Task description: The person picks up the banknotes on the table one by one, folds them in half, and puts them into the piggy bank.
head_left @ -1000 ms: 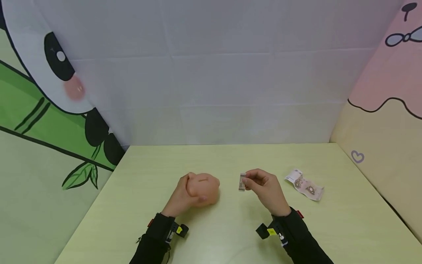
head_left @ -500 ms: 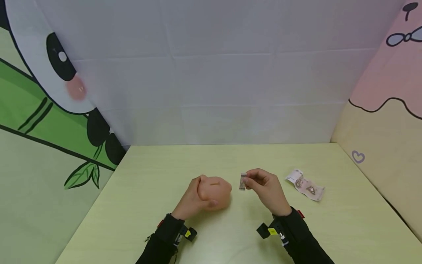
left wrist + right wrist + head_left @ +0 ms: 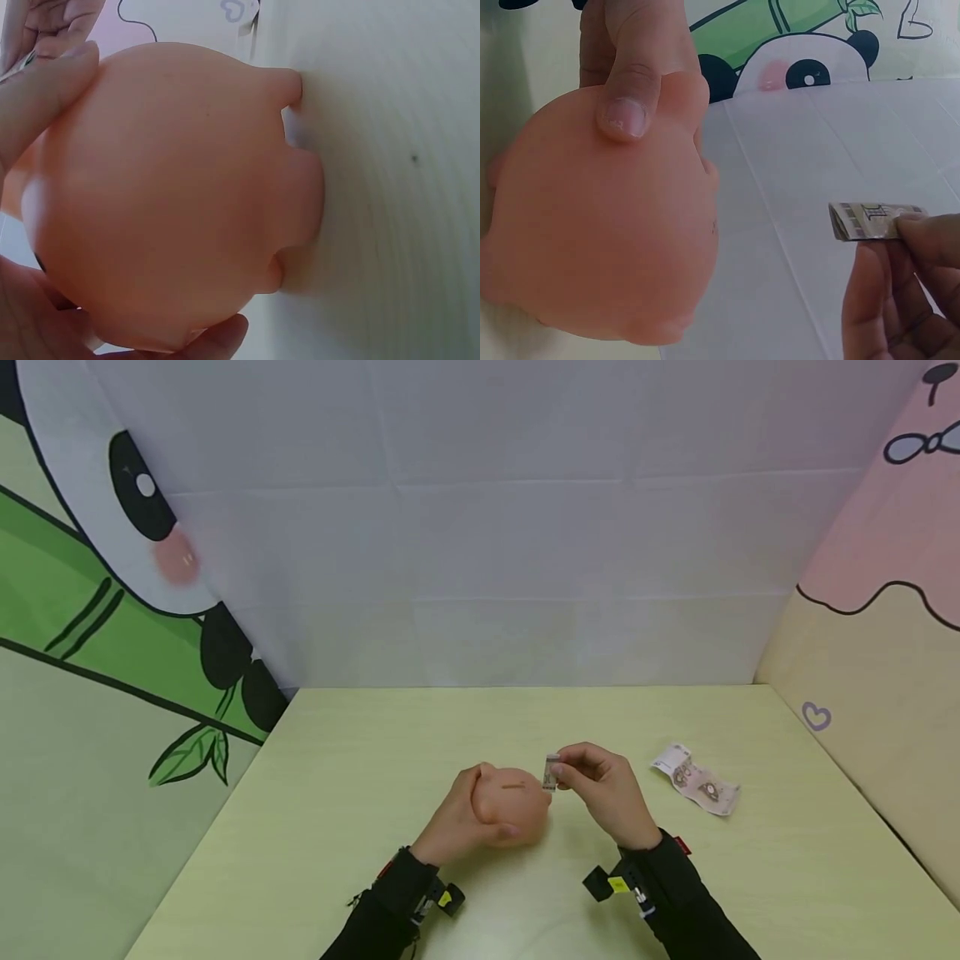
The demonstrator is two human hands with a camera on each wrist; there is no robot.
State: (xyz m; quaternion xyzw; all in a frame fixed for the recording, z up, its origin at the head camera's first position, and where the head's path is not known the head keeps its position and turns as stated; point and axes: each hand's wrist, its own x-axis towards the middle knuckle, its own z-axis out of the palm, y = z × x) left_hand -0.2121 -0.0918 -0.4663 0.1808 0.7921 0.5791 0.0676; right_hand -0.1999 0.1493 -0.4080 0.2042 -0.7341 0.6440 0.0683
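A round pinkish-orange piggy bank (image 3: 519, 808) with a narrow slot (image 3: 513, 786) on top is gripped by my left hand (image 3: 457, 828) from its left side. In the left wrist view, the stubby feet (image 3: 304, 196) of the piggy bank point at the tabletop; whether they touch it I cannot tell. Between thumb and fingers, my right hand (image 3: 606, 792) pinches a small folded banknote (image 3: 870, 220), just right of the piggy bank. The right wrist view shows a gap between the folded banknote and the pig's body.
A second banknote (image 3: 696, 781), creased and unfolded, lies on the pale table (image 3: 375, 727) right of my right hand. Behind the table rises a white cloth backdrop (image 3: 517, 543). Cartoon-printed panels (image 3: 847, 652) flank both sides.
My left hand has moved the piggy bank to the right and slightly nearer me, up close to the folded banknote. My right hand has stayed almost still.
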